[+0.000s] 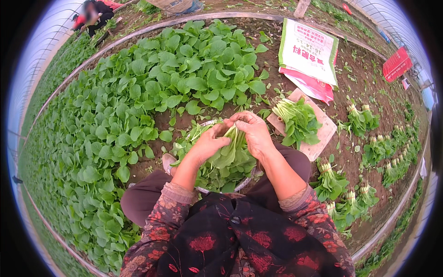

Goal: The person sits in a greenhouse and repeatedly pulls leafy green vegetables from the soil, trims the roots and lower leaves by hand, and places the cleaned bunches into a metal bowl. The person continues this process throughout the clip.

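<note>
Print on two sacks and a red panel
The white sack [308, 53] bears large characters, a row of numbers and smaller lines; the sack at the top edge [177, 5] shows bluish characters; the red panel [397, 64] has pale lettering, too small to tell.

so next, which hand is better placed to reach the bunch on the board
Probably the right hand: it is nearer the bunch and board, though both it and the left hand hold greens.

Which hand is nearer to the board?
Right. The right hand is left of the board; the left hand is farther left, beyond the right one. Both hold greens.
</note>
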The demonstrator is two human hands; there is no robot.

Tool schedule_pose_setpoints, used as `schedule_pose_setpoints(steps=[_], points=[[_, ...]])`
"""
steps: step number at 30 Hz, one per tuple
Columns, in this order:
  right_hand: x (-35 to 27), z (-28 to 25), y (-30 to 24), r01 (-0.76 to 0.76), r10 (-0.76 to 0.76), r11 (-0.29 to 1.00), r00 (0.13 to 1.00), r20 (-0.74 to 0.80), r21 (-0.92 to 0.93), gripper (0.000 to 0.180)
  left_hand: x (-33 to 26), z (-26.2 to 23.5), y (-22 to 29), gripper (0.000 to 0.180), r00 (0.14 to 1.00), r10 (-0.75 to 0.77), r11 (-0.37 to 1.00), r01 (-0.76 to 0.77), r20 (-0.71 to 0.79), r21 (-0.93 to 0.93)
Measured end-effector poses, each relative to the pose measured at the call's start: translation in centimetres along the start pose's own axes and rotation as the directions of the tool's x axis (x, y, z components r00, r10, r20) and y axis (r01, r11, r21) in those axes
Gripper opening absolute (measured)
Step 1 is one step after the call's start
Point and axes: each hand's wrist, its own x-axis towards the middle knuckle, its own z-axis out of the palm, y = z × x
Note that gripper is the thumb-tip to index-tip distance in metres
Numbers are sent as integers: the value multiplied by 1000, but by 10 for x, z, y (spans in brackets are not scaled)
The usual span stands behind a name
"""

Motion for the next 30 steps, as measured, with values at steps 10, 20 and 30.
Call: schedule_pose_setpoints(steps=[10,20,30], points=[[-10,6,-7,-74,63,993,992,110,95,25,-4,25,-19,31,992,-59,944,93,113,-318],[-55,32,-14,-67,146,940,965,217,-334,36,-46,25,17,34,981,68,982,-34,180,-187],[-61,40,-34,162,-131,957,981,142,-239,14,-79,-10,6,58,986,167,953,-153,-31,262]])
